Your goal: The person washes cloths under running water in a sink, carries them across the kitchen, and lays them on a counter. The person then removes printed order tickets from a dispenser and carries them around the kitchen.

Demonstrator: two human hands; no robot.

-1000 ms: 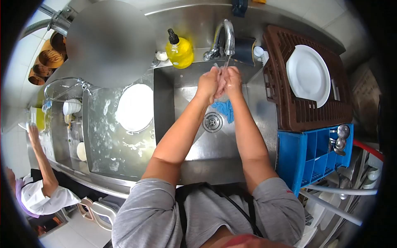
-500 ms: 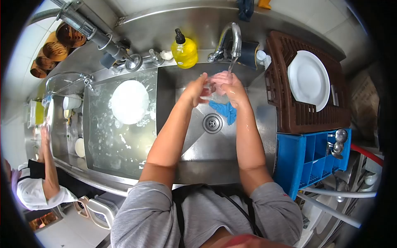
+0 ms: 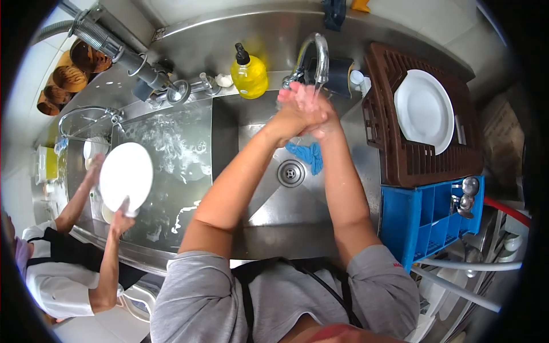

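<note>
My left hand (image 3: 293,121) and my right hand (image 3: 321,121) are pressed together over the steel sink basin (image 3: 286,212). Water from the curved tap (image 3: 322,54) runs onto them. The left hand lies across the right, its thumb stretched over it. Some fingers are outstretched and slightly blurred; others are hidden where the hands overlap. I see no object between them. Beneath and behind them, a crumpled blue cloth (image 3: 307,155) lies in the basin near the drain (image 3: 291,173).
A co-worker at left holds a white plate (image 3: 126,177) over the water-filled basin (image 3: 186,166). Behind stands a yellow soap bottle (image 3: 250,77). At right are a brown rack (image 3: 400,143) bearing a white plate (image 3: 424,111) and a blue cutlery bin (image 3: 398,220) with spoons.
My hands have come together, the left now crossing over the right, closer to the tap. The co-worker has reached over and lifted the white plate from the left basin.
</note>
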